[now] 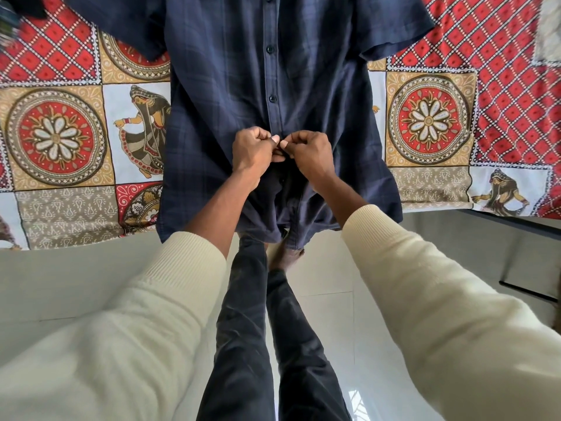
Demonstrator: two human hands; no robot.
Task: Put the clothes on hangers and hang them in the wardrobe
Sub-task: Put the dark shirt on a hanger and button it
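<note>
Both hands met at the middle of the navy shirt (230, 95), which lay spread face up across the patterned bedspread (54, 138), its hem hanging over the bed's near edge. Furthest left on the cover sat a round flower medallion (55, 136), and just right of it a printed dancing figure (145, 126) partly tucked under the shirt's side. Next came the left hand (253, 151), its fingers curled and pinching the fabric on its side of the button placket. Touching it at the fingertips, the right hand (308, 153) was curled the same way, pinching the opposite edge of the placket, so the two pressed together over one spot below a row of dark buttons (272, 98). Whether a button sat between the fingers could not be told. Cream sleeves (425, 268) covered both forearms. Below the hem showed dark trousers (243, 329) and a bare foot (283, 256) on pale floor tiles (321, 268)
</note>
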